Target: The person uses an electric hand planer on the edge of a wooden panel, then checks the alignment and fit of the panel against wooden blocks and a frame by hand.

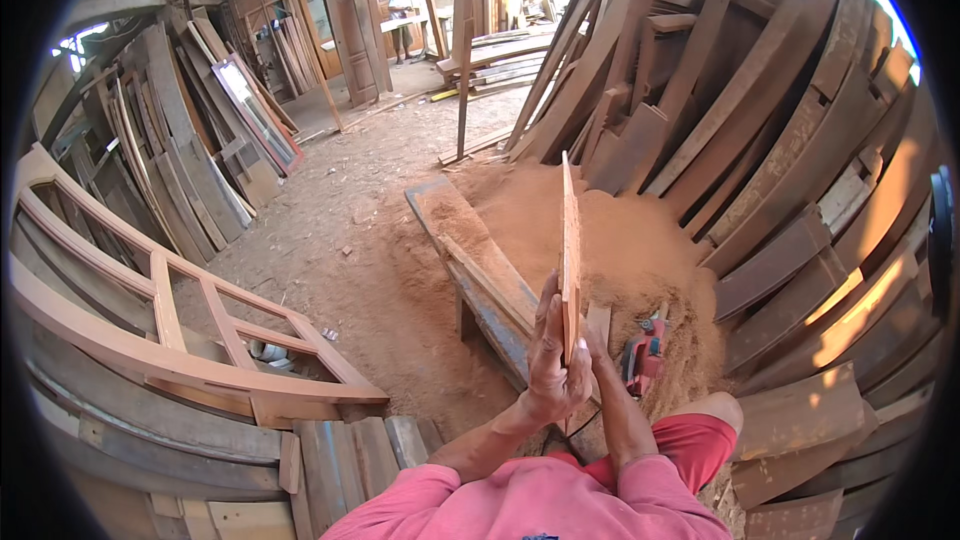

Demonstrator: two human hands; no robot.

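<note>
Both hands are gripping a thin wooden board [570,240] edge-on: our left hand [552,360] is wrapping its near end, our right hand [592,345] pressing behind. At four o'clock a red power planer [645,352] is lying in sawdust [610,230]; at ten o'clock, a workbench plank [470,250].

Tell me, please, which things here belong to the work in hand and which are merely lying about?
In hand:
- thin reddish wooden board, held upright on edge
- left hand, flat against the board
- right hand, mostly hidden behind it

Lying about:
- red power tool in the sawdust
- long sawdust-covered wooden bench
- arched wooden window frame
- leaning dark planks
</note>
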